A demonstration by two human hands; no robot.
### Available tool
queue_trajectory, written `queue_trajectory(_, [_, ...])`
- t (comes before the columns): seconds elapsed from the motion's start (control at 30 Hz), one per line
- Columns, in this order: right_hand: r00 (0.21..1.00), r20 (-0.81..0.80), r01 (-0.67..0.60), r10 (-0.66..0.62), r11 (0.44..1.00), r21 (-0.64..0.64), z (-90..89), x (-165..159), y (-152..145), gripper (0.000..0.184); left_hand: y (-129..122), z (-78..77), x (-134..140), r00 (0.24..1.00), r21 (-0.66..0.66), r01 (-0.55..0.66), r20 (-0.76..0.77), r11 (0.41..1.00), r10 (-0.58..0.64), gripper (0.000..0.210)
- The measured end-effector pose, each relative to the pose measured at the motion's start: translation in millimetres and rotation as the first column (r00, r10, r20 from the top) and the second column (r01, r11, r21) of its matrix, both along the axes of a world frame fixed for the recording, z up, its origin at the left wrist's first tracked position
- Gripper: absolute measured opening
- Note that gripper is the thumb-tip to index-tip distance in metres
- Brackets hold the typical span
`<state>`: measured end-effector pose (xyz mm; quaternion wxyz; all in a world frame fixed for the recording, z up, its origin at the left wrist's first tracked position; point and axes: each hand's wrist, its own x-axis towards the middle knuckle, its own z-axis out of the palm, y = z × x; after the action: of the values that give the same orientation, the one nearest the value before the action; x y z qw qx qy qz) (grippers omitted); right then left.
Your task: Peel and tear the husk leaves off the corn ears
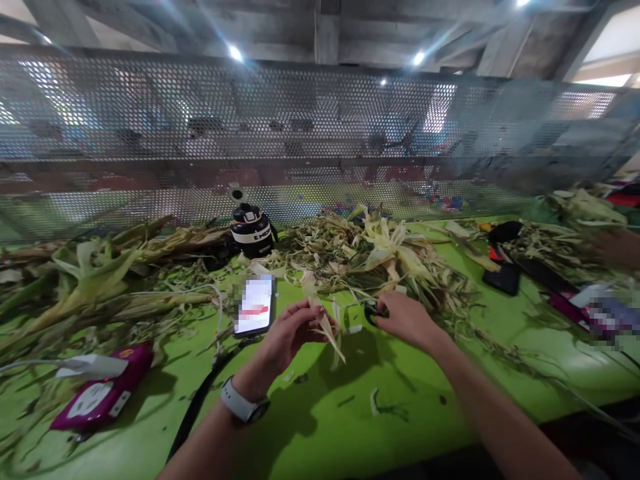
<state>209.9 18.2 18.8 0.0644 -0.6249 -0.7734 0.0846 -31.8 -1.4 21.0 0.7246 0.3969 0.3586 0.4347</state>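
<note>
My left hand (295, 331), with a watch on its wrist, pinches a pale strip of corn husk (327, 328) whose pointed end hangs down over the table. Close by on the right, my right hand (406, 317) is closed round scissors (370, 313); one black handle loop shows, and the blades are hard to make out. Behind both hands lies a heap of dried corn husks (345, 250), with a larger pale husk bundle (393, 247) on top. A lit phone (255, 305) rests just left of my left hand.
Small scraps (375, 402) dot the green table (320, 440). A black bottle (253, 233) stands behind the phone. More husks (90, 280) and a purple power strip (103, 393) with a cable lie left. At right are a dark phone (501, 277) and another person's blurred hand (617, 247). Perforated metal panels (320, 140) rise behind.
</note>
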Motion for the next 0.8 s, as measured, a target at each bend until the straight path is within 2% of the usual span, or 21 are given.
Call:
queue_trajectory(0.1, [0.988, 0.152, 0.045, -0.036, 0.997, -0.060, 1.9, -4, 1, 0.026, 2, -2.2, 2, 0.998, -0.071, 0.018, 0.063, 0.997, -0.013, 0.019])
queue_trajectory(0.2, [0.975, 0.224, 0.051, -0.014, 0.986, -0.157, 7.7, -6, 7, 0.023, 4, -7.6, 2, 0.998, -0.115, 0.049, 0.037, 0.992, -0.045, 0.018])
queue_trajectory(0.37, [0.968, 0.251, 0.030, 0.028, 0.975, -0.222, 19.7, -1, 8, 0.015, 8, -11.3, 1, 0.999, -0.157, 0.029, 0.032, 0.987, -0.024, 0.017])
queue_trajectory(0.5, [0.976, 0.214, 0.020, 0.032, 0.971, -0.236, 24.3, 24, 1, 0.018, 6, -6.4, 4, 0.997, -0.201, 0.028, 0.080, 0.979, -0.012, 0.026])
queue_trajectory(0.6, [0.994, -0.090, 0.022, -0.062, 0.919, -0.393, 22.7, 53, -3, 0.020, 4, -3.4, 5, 0.998, -0.207, 0.036, 0.050, 0.978, -0.026, 0.031])
queue_trajectory(0.7, [0.918, -0.368, -0.058, -0.147, 0.869, -0.492, 19.5, 77, -9, 0.026, 0, -2.3, 5, 0.997, -0.204, 0.064, 0.045, 0.977, -0.056, 0.031])
queue_trajectory(0.8, [0.821, -0.548, -0.144, -0.161, 0.870, -0.472, 16.9, 83, -18, 0.037, -2, -3.0, 6, 0.997, -0.174, 0.076, 0.030, 0.982, -0.072, 0.030])
